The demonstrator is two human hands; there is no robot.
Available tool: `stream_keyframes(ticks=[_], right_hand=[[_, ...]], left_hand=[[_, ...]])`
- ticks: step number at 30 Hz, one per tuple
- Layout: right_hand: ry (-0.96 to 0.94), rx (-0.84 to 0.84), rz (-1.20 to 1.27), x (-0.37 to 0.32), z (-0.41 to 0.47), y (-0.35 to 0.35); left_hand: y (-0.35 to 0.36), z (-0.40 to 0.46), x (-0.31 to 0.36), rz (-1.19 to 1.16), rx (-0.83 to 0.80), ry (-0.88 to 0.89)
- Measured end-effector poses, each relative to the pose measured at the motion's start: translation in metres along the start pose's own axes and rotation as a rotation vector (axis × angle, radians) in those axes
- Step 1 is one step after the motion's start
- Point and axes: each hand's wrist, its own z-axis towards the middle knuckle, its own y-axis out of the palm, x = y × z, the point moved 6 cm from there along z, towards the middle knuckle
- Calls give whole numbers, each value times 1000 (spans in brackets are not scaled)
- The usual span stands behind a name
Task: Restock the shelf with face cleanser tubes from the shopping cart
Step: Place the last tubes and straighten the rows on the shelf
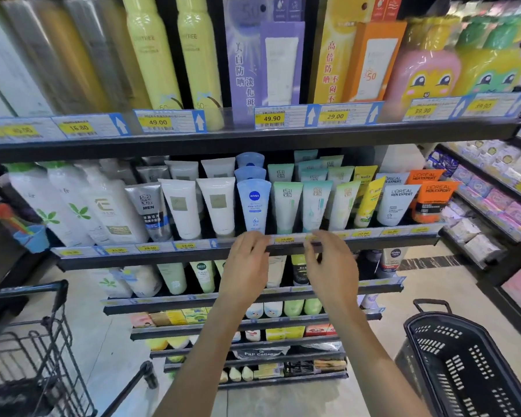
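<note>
Pale-green and blue face cleanser tubes (286,206) stand cap-down in rows on the middle shelf (169,255). Both hands reach to its front rail just below them: the left hand (247,266) and right hand (328,263) have loosely bent fingers and hold nothing. Judging by this, one placement looks finished; the next move calls for turning to the shopping cart (27,341), low on the left. A black basket (463,365) sits on the right.

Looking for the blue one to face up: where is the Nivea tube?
The Nivea tube stands mid-shelf, front row, just above the left hand, between a white tube and a green tube.
</note>
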Motion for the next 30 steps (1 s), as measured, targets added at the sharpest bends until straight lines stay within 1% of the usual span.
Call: stream_keyframes(ticks=[2,5,9,14,18,24,27,30], right_hand=[[-117,-66,-34,-1,-14,8],[-266,-206,-107,-9,-37,27],[-395,-432,-144,-35,-76,52],[-569,-669,-140,-69,-124,76],[-721,-795,-120,-104,-169,90],[-852,-969,25,-150,-247,106],[-902,-1045,76,-171,-282,110],[-933,-1106,124,-190,-314,117]], left_hand=[[-15,-15,0,45,23,-30],[-33,-47,-7,153,22,-120],[-62,-104,-23,273,-41,-373],[-102,-188,-30,380,-112,-684],[-140,-264,-20,444,-106,-900],[-187,-372,0,516,-145,-1230],[-208,-412,12,536,-124,-1334],[-228,-447,21,548,-44,-1411]])
